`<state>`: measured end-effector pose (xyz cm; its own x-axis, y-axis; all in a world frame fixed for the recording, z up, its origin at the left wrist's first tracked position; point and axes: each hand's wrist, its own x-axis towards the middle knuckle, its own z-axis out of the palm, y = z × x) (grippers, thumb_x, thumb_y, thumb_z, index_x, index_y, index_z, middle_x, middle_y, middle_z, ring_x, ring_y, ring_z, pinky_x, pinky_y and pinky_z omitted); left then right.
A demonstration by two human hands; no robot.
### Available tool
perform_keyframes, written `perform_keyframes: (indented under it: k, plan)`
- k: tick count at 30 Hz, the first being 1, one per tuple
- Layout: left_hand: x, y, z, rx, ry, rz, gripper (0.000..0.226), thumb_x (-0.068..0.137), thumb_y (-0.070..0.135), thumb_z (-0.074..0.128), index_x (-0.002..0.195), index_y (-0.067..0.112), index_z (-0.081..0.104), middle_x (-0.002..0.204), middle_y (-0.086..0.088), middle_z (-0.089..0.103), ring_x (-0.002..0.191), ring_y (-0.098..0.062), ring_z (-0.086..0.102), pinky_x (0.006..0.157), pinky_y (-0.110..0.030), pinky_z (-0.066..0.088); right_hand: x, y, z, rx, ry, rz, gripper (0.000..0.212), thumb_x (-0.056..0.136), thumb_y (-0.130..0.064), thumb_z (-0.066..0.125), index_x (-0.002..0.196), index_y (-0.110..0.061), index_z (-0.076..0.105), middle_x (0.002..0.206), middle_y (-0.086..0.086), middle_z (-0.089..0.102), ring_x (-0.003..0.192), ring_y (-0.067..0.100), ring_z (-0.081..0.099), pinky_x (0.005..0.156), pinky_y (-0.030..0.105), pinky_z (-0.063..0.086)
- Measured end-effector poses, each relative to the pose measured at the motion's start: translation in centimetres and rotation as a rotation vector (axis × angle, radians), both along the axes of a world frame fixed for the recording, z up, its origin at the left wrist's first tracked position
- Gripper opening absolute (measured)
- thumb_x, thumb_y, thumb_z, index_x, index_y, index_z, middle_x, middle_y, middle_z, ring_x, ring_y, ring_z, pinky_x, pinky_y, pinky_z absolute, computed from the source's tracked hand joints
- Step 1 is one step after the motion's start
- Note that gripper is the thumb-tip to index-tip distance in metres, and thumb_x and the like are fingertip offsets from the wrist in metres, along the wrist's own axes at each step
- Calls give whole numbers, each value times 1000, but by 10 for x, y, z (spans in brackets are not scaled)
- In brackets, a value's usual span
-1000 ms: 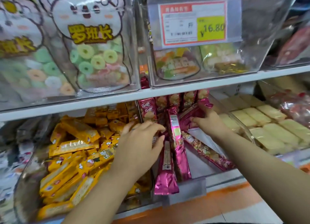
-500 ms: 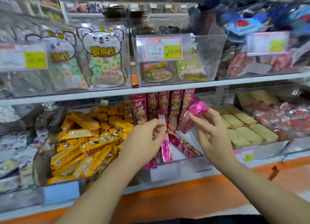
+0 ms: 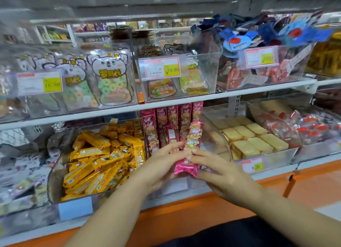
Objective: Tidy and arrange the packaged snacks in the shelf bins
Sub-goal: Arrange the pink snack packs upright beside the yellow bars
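Centre of frame: a pink snack packet (image 3: pixel 191 136) stands upright in front of the middle bin (image 3: pixel 217 141) of the lower row. The left hand (image 3: pixel 162 165) and right hand (image 3: pixel 221 174) each close their grip on its lower end. Upright pink packets (image 3: pixel 171 117) stand behind it, and yellow packets (image 3: pixel 103 160) fill the bin at left.

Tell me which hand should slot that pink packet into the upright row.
Right, probably. The left hand and right hand both grip the pink packet, but free space in the clear bin lies right of the upright row, on the right hand's side.
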<state>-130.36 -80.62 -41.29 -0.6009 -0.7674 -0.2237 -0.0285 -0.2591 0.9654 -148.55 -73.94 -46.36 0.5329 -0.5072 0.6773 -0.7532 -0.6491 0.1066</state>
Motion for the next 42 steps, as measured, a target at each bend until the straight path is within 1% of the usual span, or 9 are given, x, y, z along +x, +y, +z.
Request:
perform_keyframes:
  k: [5, 10, 14, 18, 27, 32, 36, 39, 42]
  plan:
    - [7, -7, -3, -189, -159, -10, 44, 86, 9, 64, 124, 25, 51, 109, -2, 65, 84, -12, 69, 79, -26, 54, -10, -4, 7, 54, -166, -62, 16, 84, -7, 47, 94, -17, 56, 122, 5, 61, 123, 15, 49, 100, 28, 43]
    - [3, -15, 4, -796, -504, -36, 37, 85, 19, 66, 117, 35, 57, 117, 18, 59, 103, -1, 59, 91, -27, 50, -27, -22, 16, 328, -165, -359, 59, 87, -27, 62, 139, -34, 36, 150, -8, 31, 134, 15, 33, 104, 30, 37]
    - [-17, -7, 6, -1032, -497, 109, 37, 84, 20, 66, 115, 38, 58, 103, 24, 60, 88, 2, 59, 81, -11, 46, -38, -41, 17, 348, -151, -461, 59, 73, -20, 74, 127, -30, 53, 121, -11, 58, 104, 12, 48, 78, 27, 43]
    - [-19, 2, 15, -976, -253, 349, 45, 80, 18, 73, 113, 42, 53, 104, 25, 59, 86, 13, 56, 72, -6, 46, -40, -54, 18, 201, -306, -391, 53, 61, -3, 75, 111, -19, 64, 101, -7, 67, 79, -1, 32, 64, 24, 40]
    - [-28, 27, -23, -538, 80, 579, 49, 80, 10, 72, 111, 38, 48, 105, 12, 65, 89, 3, 65, 73, -17, 54, -16, -70, 3, 126, -510, -339, 48, 64, -9, 72, 111, -18, 65, 103, -6, 68, 88, 12, 56, 73, 25, 48]
    - [-49, 10, -36, -458, 98, 602, 22, 83, 20, 70, 104, 23, 64, 92, 9, 73, 88, -10, 69, 84, -40, 55, -13, -71, -5, 180, -482, -383, 46, 65, -17, 74, 110, -20, 66, 103, -6, 69, 89, 13, 59, 74, 22, 43]
    - [-59, -10, -35, -557, 9, 610, 13, 87, 25, 66, 98, 26, 61, 85, 13, 71, 81, 0, 66, 87, -37, 53, -26, -76, 7, 377, -489, -346, 50, 74, -27, 76, 121, -28, 58, 114, -12, 62, 95, 1, 54, 81, 13, 39]
    - [-71, -35, -39, -622, -143, 569, 35, 88, 27, 64, 121, 25, 53, 104, 21, 62, 90, 11, 60, 94, -30, 48, -52, -75, 13, 350, -519, -408, 45, 76, -28, 75, 119, -24, 61, 114, -9, 61, 105, 10, 53, 88, 19, 38]
    - [-91, -59, -38, -625, -191, 529, 60, 88, 26, 64, 141, 14, 38, 115, 18, 50, 102, -12, 63, 97, -37, 47, -74, -74, 9, 356, -517, -509, 41, 78, -24, 73, 117, -22, 62, 111, -5, 62, 106, 18, 51, 83, 20, 35]
